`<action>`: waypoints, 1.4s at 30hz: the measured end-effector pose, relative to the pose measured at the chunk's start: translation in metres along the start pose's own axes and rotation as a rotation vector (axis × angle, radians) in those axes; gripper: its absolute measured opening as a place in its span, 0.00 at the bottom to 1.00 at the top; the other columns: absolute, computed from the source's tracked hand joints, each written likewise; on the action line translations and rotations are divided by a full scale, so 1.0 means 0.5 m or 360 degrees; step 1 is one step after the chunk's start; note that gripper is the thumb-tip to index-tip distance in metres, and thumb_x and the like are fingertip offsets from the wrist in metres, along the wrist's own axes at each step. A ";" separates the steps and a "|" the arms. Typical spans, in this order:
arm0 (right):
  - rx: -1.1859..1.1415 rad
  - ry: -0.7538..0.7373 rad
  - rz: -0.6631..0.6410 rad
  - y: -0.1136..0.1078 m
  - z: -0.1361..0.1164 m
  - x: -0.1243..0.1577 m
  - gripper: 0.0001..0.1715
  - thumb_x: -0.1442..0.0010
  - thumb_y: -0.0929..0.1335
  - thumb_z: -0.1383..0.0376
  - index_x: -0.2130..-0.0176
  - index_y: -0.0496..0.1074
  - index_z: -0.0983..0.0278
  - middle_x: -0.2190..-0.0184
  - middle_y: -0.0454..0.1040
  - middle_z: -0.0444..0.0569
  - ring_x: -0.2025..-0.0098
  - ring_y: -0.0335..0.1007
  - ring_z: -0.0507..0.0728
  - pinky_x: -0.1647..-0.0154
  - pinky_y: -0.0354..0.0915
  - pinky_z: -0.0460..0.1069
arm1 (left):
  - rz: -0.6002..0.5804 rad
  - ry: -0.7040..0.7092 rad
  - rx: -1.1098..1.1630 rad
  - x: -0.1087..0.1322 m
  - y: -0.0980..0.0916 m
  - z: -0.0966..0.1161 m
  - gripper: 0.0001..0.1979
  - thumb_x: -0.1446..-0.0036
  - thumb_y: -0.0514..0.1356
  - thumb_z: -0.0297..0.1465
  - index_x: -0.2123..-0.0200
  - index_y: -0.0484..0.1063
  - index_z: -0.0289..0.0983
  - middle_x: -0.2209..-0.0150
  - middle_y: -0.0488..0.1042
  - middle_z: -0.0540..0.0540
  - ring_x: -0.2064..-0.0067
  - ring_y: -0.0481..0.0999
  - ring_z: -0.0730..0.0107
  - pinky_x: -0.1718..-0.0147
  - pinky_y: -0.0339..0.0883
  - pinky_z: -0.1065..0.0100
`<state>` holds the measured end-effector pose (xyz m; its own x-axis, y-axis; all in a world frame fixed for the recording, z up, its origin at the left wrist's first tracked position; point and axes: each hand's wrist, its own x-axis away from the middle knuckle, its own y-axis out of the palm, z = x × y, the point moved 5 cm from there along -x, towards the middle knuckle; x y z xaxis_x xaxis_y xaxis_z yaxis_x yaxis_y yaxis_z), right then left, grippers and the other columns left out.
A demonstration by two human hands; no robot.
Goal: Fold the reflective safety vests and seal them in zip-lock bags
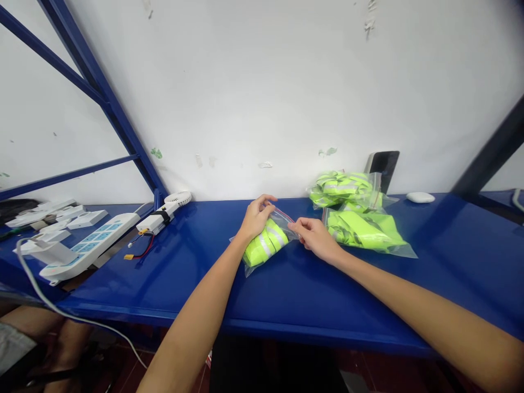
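A clear zip bag (266, 243) with a folded neon-yellow item and silver stripes inside lies on the blue table, between my two hands. At the bag's upper left, my left hand (257, 217) is closed on its edge, thumb and fingers near the red zip line. The right end of that zip line is pinched by my right hand (314, 234). To the right lies another bagged yellow item (366, 229), flat on the table. Behind it, against the wall, sit more bagged yellow items (344, 188), heaped together.
A phone (385, 166) leans on the wall behind the heap, with a white case (420, 197) to its right. On the left are a power strip (92, 245), white adapters, a small fan (178, 199) and a battery pack with wires. Another person's legs show at lower left.
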<state>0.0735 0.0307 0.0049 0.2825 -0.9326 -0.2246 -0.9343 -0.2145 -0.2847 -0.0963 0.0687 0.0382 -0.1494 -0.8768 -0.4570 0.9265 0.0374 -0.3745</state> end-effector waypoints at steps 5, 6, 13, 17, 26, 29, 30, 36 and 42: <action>0.0138 -0.0137 -0.0045 0.004 0.004 0.001 0.25 0.39 0.63 0.49 0.79 0.58 0.62 0.84 0.59 0.40 0.81 0.55 0.49 0.80 0.52 0.45 | -0.0135 0.0047 0.0026 0.004 0.012 0.012 0.12 0.46 0.56 0.31 0.58 0.73 0.36 0.72 0.68 0.51 0.68 0.69 0.71 0.63 0.64 0.69; 0.0134 -0.0146 -0.0042 0.004 0.004 0.002 0.24 0.39 0.63 0.50 0.78 0.59 0.62 0.84 0.60 0.40 0.81 0.55 0.49 0.79 0.52 0.45 | -0.0142 0.0042 0.0043 0.004 0.014 0.012 0.12 0.46 0.56 0.31 0.58 0.72 0.36 0.70 0.69 0.50 0.67 0.70 0.71 0.62 0.65 0.69; 0.0013 0.0019 -0.0057 0.005 -0.004 0.003 0.24 0.40 0.63 0.48 0.77 0.61 0.62 0.84 0.60 0.39 0.82 0.57 0.50 0.80 0.51 0.46 | -0.0390 -0.0049 0.0244 0.012 0.032 0.020 0.18 0.48 0.57 0.27 0.52 0.69 0.35 0.66 0.75 0.46 0.63 0.75 0.68 0.58 0.67 0.65; 0.0207 -0.0053 -0.0081 0.009 -0.009 0.001 0.24 0.42 0.65 0.50 0.80 0.60 0.62 0.84 0.59 0.40 0.79 0.54 0.50 0.77 0.50 0.46 | -0.0598 -0.0054 0.0229 0.022 0.046 0.031 0.20 0.48 0.56 0.25 0.50 0.69 0.36 0.65 0.76 0.45 0.62 0.76 0.67 0.57 0.68 0.65; 0.0194 -0.0056 -0.0087 0.017 -0.029 0.016 0.23 0.38 0.61 0.52 0.79 0.60 0.63 0.82 0.60 0.40 0.77 0.57 0.51 0.74 0.52 0.47 | -0.0469 0.0076 -0.0250 0.023 0.046 0.036 0.17 0.45 0.52 0.27 0.53 0.70 0.37 0.64 0.77 0.47 0.63 0.75 0.67 0.59 0.68 0.65; 0.0471 -0.0133 0.0025 0.018 -0.033 0.019 0.24 0.36 0.59 0.52 0.78 0.59 0.62 0.82 0.61 0.41 0.77 0.57 0.51 0.74 0.49 0.47 | -0.0451 0.0147 -0.0355 0.027 0.047 0.043 0.18 0.45 0.51 0.27 0.51 0.69 0.38 0.64 0.76 0.48 0.63 0.75 0.67 0.60 0.68 0.66; 0.0557 -0.0178 0.0054 0.018 -0.033 0.019 0.23 0.35 0.59 0.53 0.77 0.58 0.62 0.81 0.61 0.41 0.77 0.57 0.51 0.74 0.49 0.48 | -0.0451 0.0152 -0.0363 0.028 0.047 0.044 0.19 0.45 0.51 0.27 0.50 0.69 0.38 0.64 0.76 0.48 0.63 0.75 0.68 0.60 0.68 0.66; 0.0655 -0.0293 0.0104 0.017 -0.023 0.009 0.22 0.34 0.58 0.56 0.77 0.55 0.62 0.81 0.60 0.41 0.77 0.54 0.51 0.74 0.46 0.48 | -0.0433 0.0147 -0.0368 0.025 0.045 0.039 0.19 0.44 0.51 0.28 0.50 0.68 0.38 0.64 0.76 0.48 0.64 0.75 0.68 0.61 0.68 0.67; 0.0662 -0.0346 0.0076 0.016 -0.024 0.009 0.20 0.34 0.58 0.59 0.77 0.55 0.62 0.81 0.59 0.40 0.77 0.53 0.51 0.74 0.46 0.48 | -0.0481 0.0128 -0.0386 0.024 0.047 0.037 0.18 0.44 0.51 0.28 0.51 0.69 0.39 0.64 0.77 0.49 0.63 0.75 0.67 0.60 0.68 0.66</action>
<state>0.0644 0.0214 0.0128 0.3219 -0.8467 -0.4236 -0.7934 0.0029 -0.6086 -0.0697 0.0502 0.0387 -0.4382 -0.8258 -0.3550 0.7296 -0.0961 -0.6770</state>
